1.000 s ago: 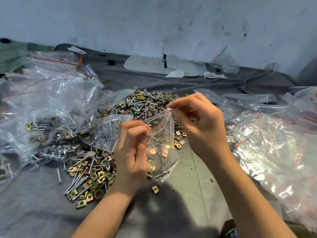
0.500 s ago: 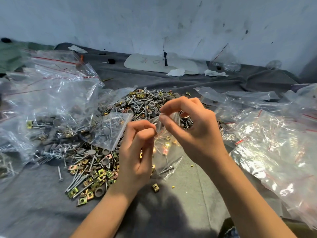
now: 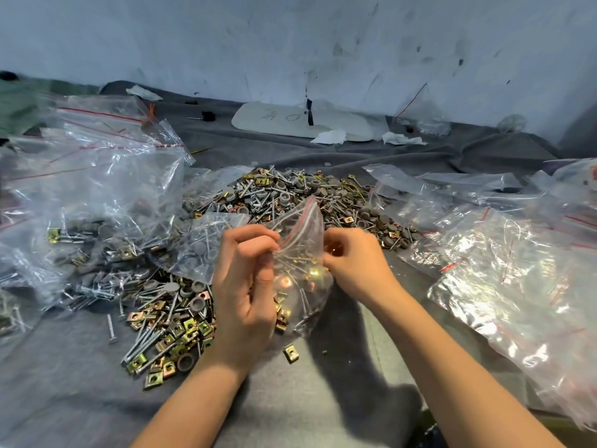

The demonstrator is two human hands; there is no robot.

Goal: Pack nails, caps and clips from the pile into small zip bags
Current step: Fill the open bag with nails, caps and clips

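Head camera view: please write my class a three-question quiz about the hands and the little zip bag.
1. True or false: the small clear red-striped zip bag lies flat, untouched.
2. Which pinches the bag: A the left hand only, B the right hand only, C both?
3. Name two kinds of parts visible inside the bag.
Key: 1 false, it is held up; 2 C; 3 silver nails and brass clips.
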